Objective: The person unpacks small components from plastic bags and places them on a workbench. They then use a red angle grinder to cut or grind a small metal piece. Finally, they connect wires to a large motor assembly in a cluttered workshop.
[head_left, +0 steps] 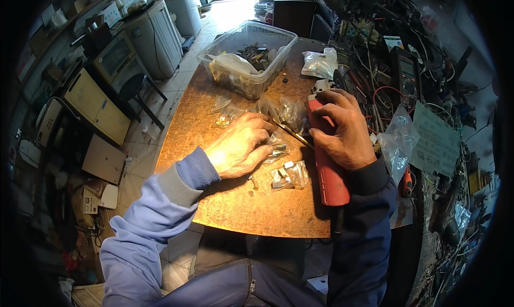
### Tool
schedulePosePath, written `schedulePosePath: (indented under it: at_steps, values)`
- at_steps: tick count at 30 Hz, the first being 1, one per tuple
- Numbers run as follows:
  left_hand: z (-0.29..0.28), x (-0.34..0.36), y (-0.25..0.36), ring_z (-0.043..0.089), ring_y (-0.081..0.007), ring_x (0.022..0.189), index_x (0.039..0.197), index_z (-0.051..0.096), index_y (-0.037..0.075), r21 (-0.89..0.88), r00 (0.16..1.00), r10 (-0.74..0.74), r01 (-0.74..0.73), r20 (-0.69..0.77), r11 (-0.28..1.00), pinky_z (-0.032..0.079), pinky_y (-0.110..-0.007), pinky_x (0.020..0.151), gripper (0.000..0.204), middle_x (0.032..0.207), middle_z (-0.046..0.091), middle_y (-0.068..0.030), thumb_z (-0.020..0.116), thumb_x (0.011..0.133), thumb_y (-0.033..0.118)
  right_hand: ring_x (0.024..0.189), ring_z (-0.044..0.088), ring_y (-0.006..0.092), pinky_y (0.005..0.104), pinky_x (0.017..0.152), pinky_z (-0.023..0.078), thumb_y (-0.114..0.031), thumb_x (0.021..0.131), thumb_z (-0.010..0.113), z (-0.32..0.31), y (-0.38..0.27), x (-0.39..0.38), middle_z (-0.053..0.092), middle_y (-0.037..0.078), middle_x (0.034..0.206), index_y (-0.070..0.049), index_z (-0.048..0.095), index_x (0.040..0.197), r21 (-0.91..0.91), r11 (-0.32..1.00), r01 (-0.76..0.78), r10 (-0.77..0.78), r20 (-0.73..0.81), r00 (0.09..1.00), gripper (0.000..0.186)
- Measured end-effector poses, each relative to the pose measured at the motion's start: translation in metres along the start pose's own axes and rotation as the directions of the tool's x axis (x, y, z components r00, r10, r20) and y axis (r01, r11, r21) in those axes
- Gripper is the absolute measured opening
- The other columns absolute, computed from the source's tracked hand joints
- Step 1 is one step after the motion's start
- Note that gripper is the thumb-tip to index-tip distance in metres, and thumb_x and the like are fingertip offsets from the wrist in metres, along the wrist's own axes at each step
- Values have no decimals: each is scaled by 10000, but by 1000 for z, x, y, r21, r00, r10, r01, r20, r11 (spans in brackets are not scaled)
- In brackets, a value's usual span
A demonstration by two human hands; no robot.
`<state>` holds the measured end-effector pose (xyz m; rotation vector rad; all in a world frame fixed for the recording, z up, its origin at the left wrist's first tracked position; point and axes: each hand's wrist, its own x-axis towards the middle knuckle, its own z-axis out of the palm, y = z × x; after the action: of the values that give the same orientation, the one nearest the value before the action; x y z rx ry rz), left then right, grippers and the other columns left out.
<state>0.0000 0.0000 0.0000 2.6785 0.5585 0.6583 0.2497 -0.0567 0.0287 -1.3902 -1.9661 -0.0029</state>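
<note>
My left hand (241, 145) rests on the brown tabletop with its fingers loosely bent and apart, over a small clear bag of metal parts (277, 149). My right hand (342, 129) curls over the upper part of a long red case (330, 181), thumb on its left side and fingers across its top. Between the hands lies a thin dark rod (292, 131), pointing toward the red case. Nearer me is a clear bag with pale blocky pieces (288, 174). Beyond the rod sit more small bags with brass-coloured bits (289, 112).
A clear plastic tub (206, 58) full of small parts stands at the table's far side. Another filled bag (319, 63) lies right of it. Cables, a multimeter (408, 71) and tools crowd the right. A black stool (136, 87) stands on the floor at left.
</note>
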Motion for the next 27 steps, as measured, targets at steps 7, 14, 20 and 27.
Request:
schedulePosePath:
  at_steps: [7, 14, 20, 27]
  values:
    - [-18, -1, -3, 584, -353, 1015, 1031, 612, -36, 12, 993, -82, 83, -90, 996, 473, -408, 884, 256, 1078, 606, -201, 635, 830, 120, 1199, 466, 398, 451, 1008, 384, -162, 663, 656, 9, -3, 2, 593, 189, 1183, 2, 679, 907, 17, 999, 27, -27, -47, 999, 294]
    - [-63, -12, -8, 531, -43, 809, 986, 617, -7, -570, 888, -439, 293, -134, 767, 457, -222, 722, 158, 863, 599, 17, 620, 899, 125, 1218, 457, 386, 430, 1018, 382, -121, 639, 684, -1, -6, 2, 580, 189, 1206, -2, 665, 926, 29, 1000, 12, -13, 5, 1000, 312]
    - [-77, -23, -18, 619, -105, 801, 989, 603, -50, -652, 821, -512, 246, -252, 717, 516, -259, 744, 187, 886, 637, -53, 629, 871, 92, 1242, 442, 368, 426, 1020, 380, -89, 648, 690, 0, -9, 3, 576, 175, 1220, 15, 654, 908, 42, 999, 8, -9, 25, 1000, 283]
    - [-66, -18, -17, 676, -156, 770, 1026, 564, -63, -714, 828, -544, 300, -134, 633, 548, -254, 690, 192, 900, 634, -89, 605, 863, 30, 1250, 437, 366, 421, 1026, 378, -87, 657, 692, -3, -12, 3, 573, 178, 1224, 22, 650, 905, 23, 1000, -6, 5, 51, 999, 274]
